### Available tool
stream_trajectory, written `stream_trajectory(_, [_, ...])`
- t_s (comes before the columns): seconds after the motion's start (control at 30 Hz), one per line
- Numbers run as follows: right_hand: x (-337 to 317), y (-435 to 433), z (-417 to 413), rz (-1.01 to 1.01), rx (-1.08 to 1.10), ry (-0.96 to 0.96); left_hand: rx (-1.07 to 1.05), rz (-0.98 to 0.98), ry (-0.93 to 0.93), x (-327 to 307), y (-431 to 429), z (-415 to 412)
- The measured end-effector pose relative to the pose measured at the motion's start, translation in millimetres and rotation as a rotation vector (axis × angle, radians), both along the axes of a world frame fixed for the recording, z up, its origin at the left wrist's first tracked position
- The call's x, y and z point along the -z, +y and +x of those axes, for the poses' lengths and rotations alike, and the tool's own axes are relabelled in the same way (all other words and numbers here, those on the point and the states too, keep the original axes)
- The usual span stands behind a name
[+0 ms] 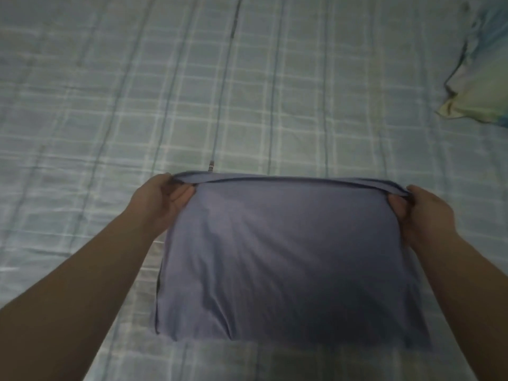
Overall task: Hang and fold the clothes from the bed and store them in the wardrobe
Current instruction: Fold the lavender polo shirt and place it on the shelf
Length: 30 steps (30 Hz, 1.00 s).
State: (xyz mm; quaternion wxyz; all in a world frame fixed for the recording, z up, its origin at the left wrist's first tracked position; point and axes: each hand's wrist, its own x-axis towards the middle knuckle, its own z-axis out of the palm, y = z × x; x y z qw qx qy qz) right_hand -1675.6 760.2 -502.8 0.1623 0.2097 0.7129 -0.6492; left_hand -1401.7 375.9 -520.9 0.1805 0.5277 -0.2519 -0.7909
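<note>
1. A folded blue-violet garment (pixel 288 257) is lying on the bed (pixel 96 105), in the near middle of the view, on a pale sheet with a check pattern.
2. The left hand (pixel 162 202) is gripping the far left corner of the garment. Its fingers (pixel 182 195) are curling around the folded edge, with the thumb lying on top of the cloth.
3. The right hand (pixel 423 215) is gripping the far right corner in the same way. Its fingers (pixel 397 204) are pinching the edge between the thumb and the others.
4. The far edge is stretching tight between the two hands, and it seems to be rising a little above the sheet. The near part is resting flat on the bed.
5. A pillow (pixel 478 86) with a pale green and blue cover is lying at the far right, well apart from the garment.
6. The picture is dim and a little blurred, so I cannot tell what kind of garment it is.
</note>
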Motion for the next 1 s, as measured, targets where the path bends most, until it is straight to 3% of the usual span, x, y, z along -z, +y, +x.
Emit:
stream_trajectory(0.13, [3, -7, 7, -0.153, 0.067, 0.053, -0.005, -0.182, 0.043, -6, 17, -1])
stream_trajectory(0.2, [6, -8, 15, 0.012, -0.114, 0.173, 0.032, -0.351, 0.042, -11, 29, -2])
stream_trajectory(0.23, [9, -7, 17, 0.197, -0.257, 0.259, 0.12, -0.461, -0.002, -12, 34, -3])
stream_trajectory(0.33, [17, -3, 21, 0.763, -0.689, 0.56, 0.586, -0.943, -0.374, -5, 37, -7])
stream_trajectory(0.43, [23, -6, 20, 1.024, -0.949, 0.717, 1.025, -1.44, -0.925, 2, 36, -9])
stream_trajectory(0.53, [26, -9, 25, 1.111, -0.958, 0.711, 1.15, -1.479, -0.965, 13, 43, -11])
stream_trajectory(0.63, [21, -15, 38, 1.099, -0.901, 0.711, 1.124, -1.457, -0.955, 14, 55, -6])
stream_trajectory(0.73, [13, -32, 63, 1.063, -0.933, 0.849, 1.089, -1.618, -0.791, -1, 74, -5])
stream_trajectory(0.83, [10, -60, 93, 1.046, -1.092, 0.892, 1.224, -1.723, -0.609, -10, 101, -21])
stream_trajectory(1.0, [29, -80, 108, 1.225, -1.258, 0.835, 1.466, -1.681, -0.793, 10, 133, -43])
